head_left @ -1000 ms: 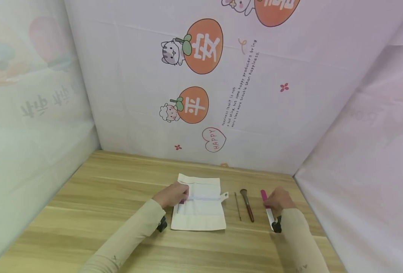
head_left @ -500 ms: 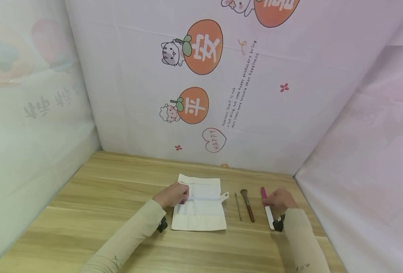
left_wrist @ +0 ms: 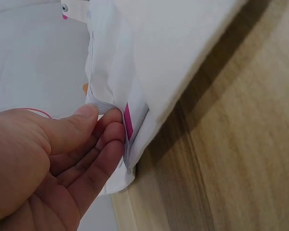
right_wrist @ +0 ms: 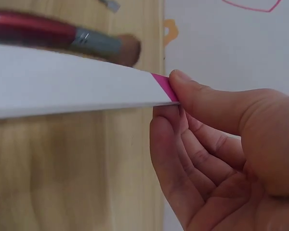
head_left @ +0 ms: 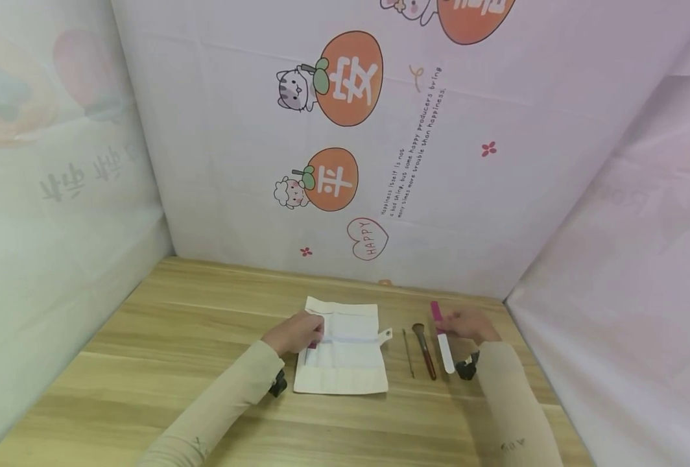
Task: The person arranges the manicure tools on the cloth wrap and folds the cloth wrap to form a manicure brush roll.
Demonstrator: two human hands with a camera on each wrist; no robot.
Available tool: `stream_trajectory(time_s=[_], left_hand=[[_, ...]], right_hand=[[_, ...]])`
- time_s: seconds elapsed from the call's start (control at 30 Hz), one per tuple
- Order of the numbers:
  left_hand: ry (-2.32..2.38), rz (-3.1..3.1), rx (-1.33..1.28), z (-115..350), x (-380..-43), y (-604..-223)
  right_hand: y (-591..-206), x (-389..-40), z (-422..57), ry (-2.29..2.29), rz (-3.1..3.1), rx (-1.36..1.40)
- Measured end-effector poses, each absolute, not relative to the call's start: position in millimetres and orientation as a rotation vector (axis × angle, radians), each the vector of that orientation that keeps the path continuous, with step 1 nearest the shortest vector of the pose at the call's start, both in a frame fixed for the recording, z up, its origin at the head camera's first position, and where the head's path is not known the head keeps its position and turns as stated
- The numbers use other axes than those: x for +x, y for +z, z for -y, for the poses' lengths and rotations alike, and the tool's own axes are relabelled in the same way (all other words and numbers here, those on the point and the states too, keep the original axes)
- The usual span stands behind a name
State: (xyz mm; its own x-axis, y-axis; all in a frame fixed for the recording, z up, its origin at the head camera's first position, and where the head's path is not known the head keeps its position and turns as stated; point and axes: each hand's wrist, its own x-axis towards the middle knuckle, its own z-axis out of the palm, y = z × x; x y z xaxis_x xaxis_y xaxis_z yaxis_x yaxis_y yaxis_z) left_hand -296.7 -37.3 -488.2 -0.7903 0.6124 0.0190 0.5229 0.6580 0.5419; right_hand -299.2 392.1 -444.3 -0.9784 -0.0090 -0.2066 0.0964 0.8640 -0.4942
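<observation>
Head cam: L hand [head_left: 295, 332] pinches 1 pouch [head_left: 351, 357], R hand [head_left: 470, 322] 1 strip [head_left: 447, 353]; 1 brush [head_left: 426, 353], 1 rod [head_left: 408, 353] betw.

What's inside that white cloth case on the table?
A small magenta patch shows inside the white cloth case, beside the left hand. What it belongs to, and anything under the hand or within folds, is covered.

The pouch [head_left: 345, 355] looks like matt off-white cloth, kinda creased, with a shiny metal snap [left_wrist: 64, 7] at its right edge. Right of the pouch there's a thin rod [head_left: 408, 353], metal by the look of it, then a brush [head_left: 424, 351] with a glossy red handle [right_wrist: 31, 28] and silvery metal collar [right_wrist: 94, 41]. Farthest right of the pouch, the flat stick [head_left: 445, 353] has a smooth, matt white face. Under the pouch: smooth wood-grain tabletop [head_left: 321, 428]. Behind the pouch: matt, lightly creased printed sheeting [head_left: 234, 181].
</observation>
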Motion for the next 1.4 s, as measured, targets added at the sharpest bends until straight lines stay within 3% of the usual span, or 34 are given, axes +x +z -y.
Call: stream_trajectory(time_s=[0.9,1.4], left_hand=[[0.823,-2.696,0.880,37,-296,-492],[0.780,-2.726,0.881,35,-300,-494]], right_hand=[[-411,-370,-251,-1.188,-2.716,-0.033],[-459,-382,-184,-1.851,-2.528,0.050]])
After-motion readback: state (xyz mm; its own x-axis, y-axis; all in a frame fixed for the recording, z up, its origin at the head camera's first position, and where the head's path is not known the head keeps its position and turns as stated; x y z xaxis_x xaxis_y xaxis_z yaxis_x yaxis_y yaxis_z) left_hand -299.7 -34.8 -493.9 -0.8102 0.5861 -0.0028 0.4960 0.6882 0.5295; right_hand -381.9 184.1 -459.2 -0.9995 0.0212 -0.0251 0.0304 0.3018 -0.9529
